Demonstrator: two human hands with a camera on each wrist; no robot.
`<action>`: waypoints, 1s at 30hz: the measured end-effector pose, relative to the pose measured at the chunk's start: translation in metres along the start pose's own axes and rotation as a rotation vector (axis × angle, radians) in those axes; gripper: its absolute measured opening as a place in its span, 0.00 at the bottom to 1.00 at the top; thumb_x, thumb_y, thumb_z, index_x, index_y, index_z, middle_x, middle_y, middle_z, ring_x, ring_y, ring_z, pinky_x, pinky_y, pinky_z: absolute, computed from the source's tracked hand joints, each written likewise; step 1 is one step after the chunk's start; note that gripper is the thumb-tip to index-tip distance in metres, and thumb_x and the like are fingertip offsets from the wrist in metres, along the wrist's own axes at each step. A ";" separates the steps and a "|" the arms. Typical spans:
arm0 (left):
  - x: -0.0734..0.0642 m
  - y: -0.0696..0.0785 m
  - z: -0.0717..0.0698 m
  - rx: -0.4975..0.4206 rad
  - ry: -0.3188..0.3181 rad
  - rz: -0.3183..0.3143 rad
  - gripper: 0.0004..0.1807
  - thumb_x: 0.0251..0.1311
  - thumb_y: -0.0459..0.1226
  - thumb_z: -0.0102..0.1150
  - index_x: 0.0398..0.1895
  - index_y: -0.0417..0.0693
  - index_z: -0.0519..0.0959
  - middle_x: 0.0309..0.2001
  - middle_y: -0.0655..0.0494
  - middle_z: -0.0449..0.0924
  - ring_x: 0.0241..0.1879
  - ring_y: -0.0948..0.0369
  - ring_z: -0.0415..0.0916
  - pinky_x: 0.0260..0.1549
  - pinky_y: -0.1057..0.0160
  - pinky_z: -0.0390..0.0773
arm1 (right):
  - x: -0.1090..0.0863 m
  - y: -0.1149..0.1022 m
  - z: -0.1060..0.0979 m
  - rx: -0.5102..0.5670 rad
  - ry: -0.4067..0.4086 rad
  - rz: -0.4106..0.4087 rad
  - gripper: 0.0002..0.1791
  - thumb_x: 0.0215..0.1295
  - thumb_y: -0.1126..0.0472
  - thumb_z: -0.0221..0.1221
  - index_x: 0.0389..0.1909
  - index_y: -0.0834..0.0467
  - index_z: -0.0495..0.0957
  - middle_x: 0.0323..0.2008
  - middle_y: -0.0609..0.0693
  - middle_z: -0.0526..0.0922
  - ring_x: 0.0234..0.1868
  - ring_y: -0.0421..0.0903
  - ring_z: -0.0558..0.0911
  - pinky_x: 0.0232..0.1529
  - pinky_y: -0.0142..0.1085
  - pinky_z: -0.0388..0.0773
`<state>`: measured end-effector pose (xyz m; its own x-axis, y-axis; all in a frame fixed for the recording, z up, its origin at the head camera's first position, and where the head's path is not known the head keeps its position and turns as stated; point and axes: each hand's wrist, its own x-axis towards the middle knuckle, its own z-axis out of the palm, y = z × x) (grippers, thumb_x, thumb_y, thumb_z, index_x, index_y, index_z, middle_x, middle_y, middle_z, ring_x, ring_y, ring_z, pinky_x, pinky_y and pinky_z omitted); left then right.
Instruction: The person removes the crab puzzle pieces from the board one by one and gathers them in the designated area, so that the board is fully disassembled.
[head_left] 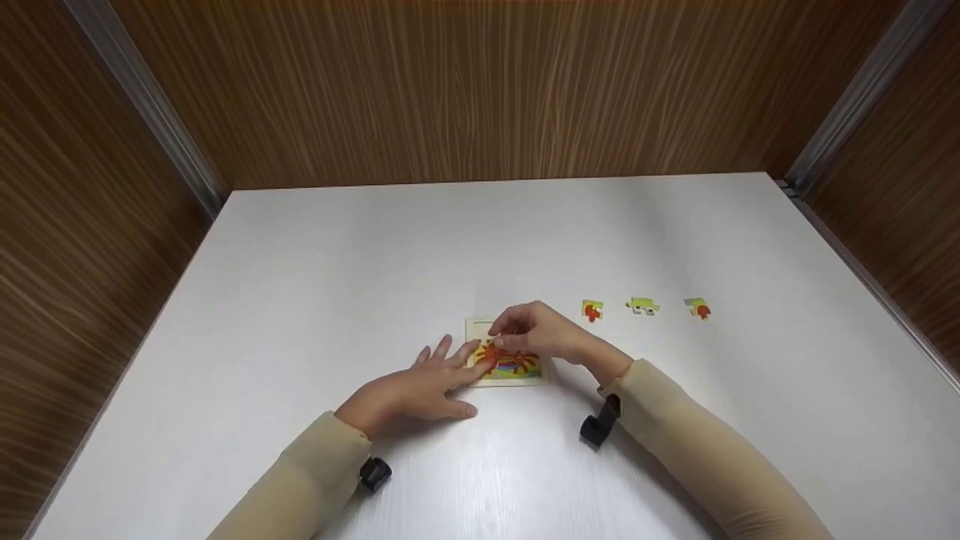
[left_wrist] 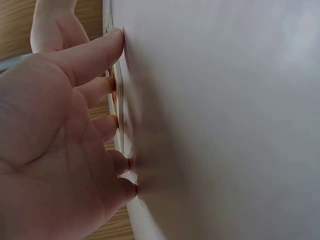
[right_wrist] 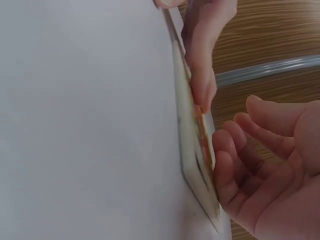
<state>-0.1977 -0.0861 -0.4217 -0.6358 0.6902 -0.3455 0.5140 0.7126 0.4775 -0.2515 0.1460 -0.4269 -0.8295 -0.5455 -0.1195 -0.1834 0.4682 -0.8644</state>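
Observation:
A small jigsaw puzzle tray (head_left: 510, 383) with a pale wooden border lies on the table, showing a red, yellow and rainbow picture. My left hand (head_left: 427, 386) reaches over its left side with fingers spread and fairly straight. Two of its fingertips rest on the tray, while the thumb lies on the table in front. Over the upper part of the picture is my right hand (head_left: 544, 331), fingers loosely bent and tips at the tray. In the right wrist view the right thumb (right_wrist: 275, 116) stands apart from the fingers, and no piece shows between them.
To the right of the tray lie three loose puzzle pieces in a row: a red and yellow one (head_left: 592, 310), one with eye-like marks (head_left: 643, 306) and another red one (head_left: 698, 308). The white table (head_left: 337, 262) is enclosed by wood-grain panels (head_left: 465, 90) behind and at both sides.

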 end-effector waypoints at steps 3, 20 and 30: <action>-0.003 0.000 0.000 -0.010 0.001 -0.001 0.39 0.62 0.55 0.50 0.73 0.68 0.45 0.74 0.54 0.30 0.69 0.46 0.19 0.64 0.45 0.28 | 0.001 0.001 0.001 -0.007 0.011 0.028 0.08 0.60 0.62 0.61 0.40 0.59 0.81 0.35 0.48 0.81 0.35 0.44 0.74 0.39 0.35 0.72; -0.014 0.001 0.002 0.003 -0.018 0.011 0.38 0.62 0.56 0.50 0.72 0.65 0.48 0.73 0.52 0.29 0.69 0.45 0.20 0.63 0.43 0.29 | 0.004 -0.005 0.010 -0.155 -0.029 -0.018 0.18 0.57 0.64 0.64 0.49 0.61 0.79 0.43 0.52 0.75 0.41 0.47 0.74 0.43 0.39 0.74; -0.012 -0.002 0.004 -0.007 -0.040 0.008 0.36 0.63 0.56 0.47 0.72 0.67 0.47 0.73 0.54 0.26 0.68 0.46 0.17 0.63 0.44 0.27 | 0.004 -0.002 0.014 -0.213 -0.041 -0.056 0.17 0.55 0.66 0.65 0.47 0.61 0.81 0.41 0.52 0.72 0.40 0.47 0.73 0.41 0.37 0.75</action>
<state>-0.1892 -0.0956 -0.4219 -0.6085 0.7002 -0.3734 0.5150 0.7065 0.4855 -0.2473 0.1332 -0.4326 -0.7935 -0.6006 -0.0976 -0.3397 0.5703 -0.7479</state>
